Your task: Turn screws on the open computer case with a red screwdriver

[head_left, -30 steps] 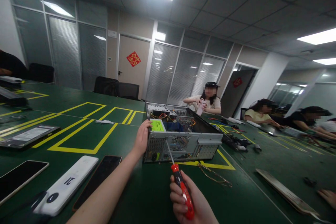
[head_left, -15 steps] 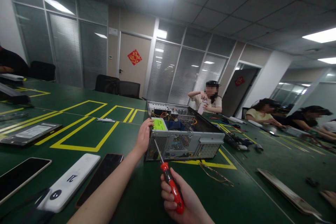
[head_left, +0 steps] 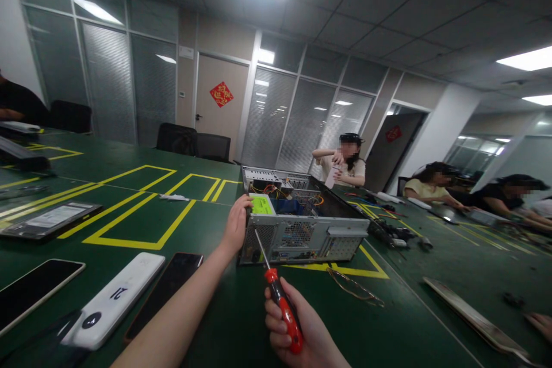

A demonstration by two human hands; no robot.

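An open grey computer case (head_left: 302,236) lies on its side on the green table (head_left: 207,310), its rear panel facing me and coloured wires showing inside. My left hand (head_left: 236,224) presses flat against the case's left corner, beside the power supply with its green label (head_left: 260,204); the fingers are wrapped over the edge. My right hand (head_left: 302,333) is closed round a red-handled screwdriver (head_left: 282,307). Its metal shaft points up and left, with the tip at the left side of the rear panel.
Phones (head_left: 34,287), a white power bank (head_left: 114,299) and a dark tablet (head_left: 49,219) lie at my left. Thin wire (head_left: 353,290) and a flat metal panel (head_left: 472,316) lie at my right. Several people work across the table. Yellow tape marks the surface.
The screwdriver tip moved left along the rear panel, from near the middle to the left side, and my right hand shifted left with it. The left hand stayed on the case.
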